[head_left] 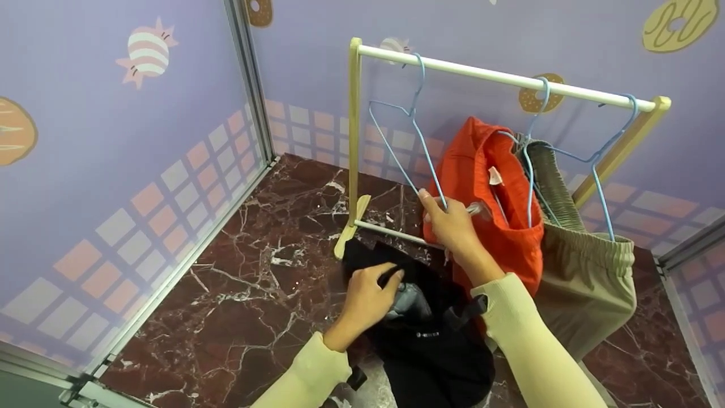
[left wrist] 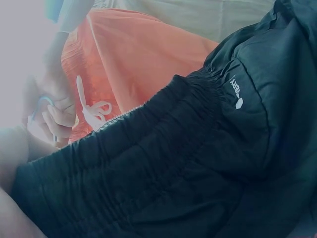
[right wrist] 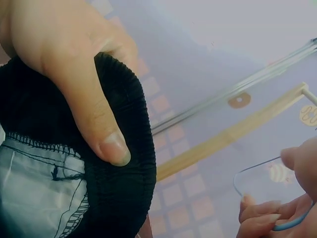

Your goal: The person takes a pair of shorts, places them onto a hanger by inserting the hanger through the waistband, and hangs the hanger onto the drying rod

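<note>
My left hand pinches the elastic waistband of a pair of black shorts. The shorts hang below the hand, and their pale inner lining shows through the waist opening. My right hand grips the lower part of a light blue wire hanger, whose hook sits on the rack's white bar at the left. In the right wrist view, the thumb of the left hand lies over the black waistband, while the right hand holds the hanger wire beside it.
The clothes rack has wooden side posts. Orange shorts hang from a middle blue hanger, close beside the right hand. Khaki trousers hang from another at the right. Dark red marbled surface lies underneath, with patterned purple walls around it.
</note>
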`<control>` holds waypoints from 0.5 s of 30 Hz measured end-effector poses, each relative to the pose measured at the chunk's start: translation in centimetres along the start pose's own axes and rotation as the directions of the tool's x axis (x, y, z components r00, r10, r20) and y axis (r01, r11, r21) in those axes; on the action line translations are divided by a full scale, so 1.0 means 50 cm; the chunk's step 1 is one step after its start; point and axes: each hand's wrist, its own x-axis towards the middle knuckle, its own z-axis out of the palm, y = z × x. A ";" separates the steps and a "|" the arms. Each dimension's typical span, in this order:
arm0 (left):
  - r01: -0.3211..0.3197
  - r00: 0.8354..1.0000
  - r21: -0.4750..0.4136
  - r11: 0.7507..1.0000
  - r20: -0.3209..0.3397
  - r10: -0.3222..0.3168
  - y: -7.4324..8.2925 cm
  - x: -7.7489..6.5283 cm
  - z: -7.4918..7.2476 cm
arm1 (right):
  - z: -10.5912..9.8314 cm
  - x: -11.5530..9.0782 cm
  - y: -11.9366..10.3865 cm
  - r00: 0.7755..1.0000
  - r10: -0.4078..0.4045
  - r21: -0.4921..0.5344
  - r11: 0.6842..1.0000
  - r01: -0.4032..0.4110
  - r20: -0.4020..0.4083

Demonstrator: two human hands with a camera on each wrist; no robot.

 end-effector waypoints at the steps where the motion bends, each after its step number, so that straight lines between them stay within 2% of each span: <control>1: 0.001 1.000 0.001 1.000 0.000 -0.001 0.000 0.000 0.000 | 0.000 0.000 -0.001 1.000 0.001 0.018 1.000 -0.001 0.000; 9: 0.006 1.000 0.002 1.000 0.009 -0.006 -0.001 0.000 0.003 | -0.010 -0.006 -0.008 1.000 0.021 0.113 0.993 -0.019 -0.019; 15: 0.011 1.000 -0.021 1.000 0.018 -0.011 0.000 0.000 0.001 | -0.016 -0.013 -0.010 1.000 0.001 0.151 0.988 0.003 -0.027</control>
